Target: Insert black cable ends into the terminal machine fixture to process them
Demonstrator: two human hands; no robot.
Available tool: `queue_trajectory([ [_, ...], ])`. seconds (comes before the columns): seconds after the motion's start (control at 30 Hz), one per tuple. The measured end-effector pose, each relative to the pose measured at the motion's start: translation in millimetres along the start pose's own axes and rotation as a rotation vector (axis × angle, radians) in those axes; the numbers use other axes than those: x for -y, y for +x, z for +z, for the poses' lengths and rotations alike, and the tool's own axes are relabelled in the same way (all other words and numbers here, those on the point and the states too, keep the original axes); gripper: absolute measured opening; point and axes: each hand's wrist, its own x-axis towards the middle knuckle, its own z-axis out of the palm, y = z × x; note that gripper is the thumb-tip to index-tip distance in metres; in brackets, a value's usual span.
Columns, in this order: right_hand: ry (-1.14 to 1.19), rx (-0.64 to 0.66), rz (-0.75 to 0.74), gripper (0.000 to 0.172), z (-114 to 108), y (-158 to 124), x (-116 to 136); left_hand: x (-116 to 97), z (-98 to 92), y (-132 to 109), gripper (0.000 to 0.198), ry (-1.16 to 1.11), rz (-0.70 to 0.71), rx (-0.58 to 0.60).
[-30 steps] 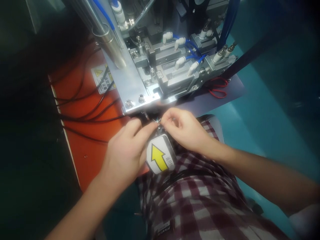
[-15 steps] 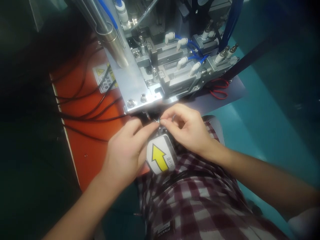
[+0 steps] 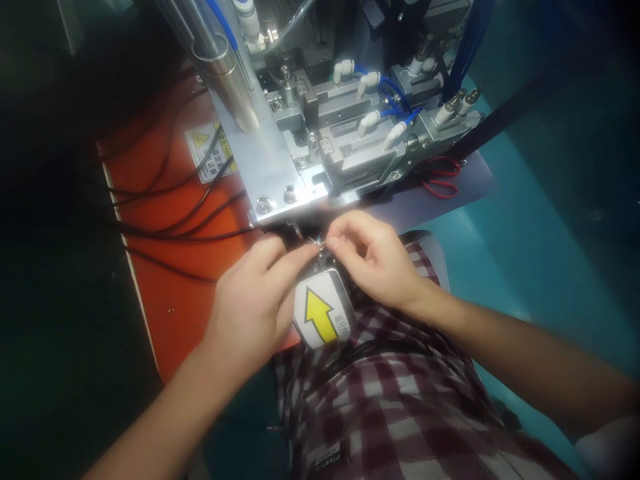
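Just below the machine's front edge, both my hands are closed around tiny work. Some thin wires (image 3: 317, 241), pale with a bluish bit, show between the fingertips; their ends are too small to make out. My left hand (image 3: 253, 287) pinches at them from the left, its thumb pointing right. From the right, my right hand (image 3: 377, 257) pinches a fine strand between thumb and forefinger, a small gap from the left fingertips. Right beneath the fingers sits a rounded cover with a yellow arrow label (image 3: 323, 310) and small dark metal parts (image 3: 325, 257) above it.
The machine's metal plate (image 3: 273, 173) and pneumatic cylinders (image 3: 363, 157) stand just beyond my hands. Black cables (image 3: 185, 237) cross the orange base (image 3: 175, 333) on the left. A red wire loop (image 3: 443, 190) hangs at the right. Checkered cloth (image 3: 390, 400) covers my body below.
My right fingertips have drawn slightly right, widening the gap to the left ones, and more of the thin wires shows. My left hand stays almost still.
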Motion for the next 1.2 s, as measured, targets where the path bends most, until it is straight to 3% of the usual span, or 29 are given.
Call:
queue_trajectory([
  [0.37, -0.022, 0.010, 0.084, 0.010, -1, 0, 2, -1, -0.7, -1, 0.031, 0.000, -0.005, -0.005],
  [0.5, 0.154, 0.114, 0.327, 0.012, -4, 8, 7, -2, -1.1, 0, 0.032, 0.029, 0.005, 0.012],
  [0.6, 0.369, 0.246, 0.575, 0.029, -7, 17, 13, -2, -1.3, 1, 0.032, 0.065, 0.019, 0.017],
  [0.7, 0.475, 0.327, 0.675, 0.039, -10, 23, 16, -1, -1.0, 2, 0.032, 0.075, 0.026, 0.016],
  [0.8, 0.422, 0.299, 0.623, 0.026, -13, 19, 12, -1, -1.0, 2, 0.032, 0.059, 0.006, 0.040],
  [0.9, 0.267, 0.138, 0.446, 0.007, -13, 11, 7, -1, -1.3, 1, 0.033, 0.043, -0.011, 0.052],
  [1.2, 0.102, -0.077, 0.088, 0.012, 1, 1, 3, -1, -1.7, 1, 0.031, 0.023, -0.008, 0.030],
])
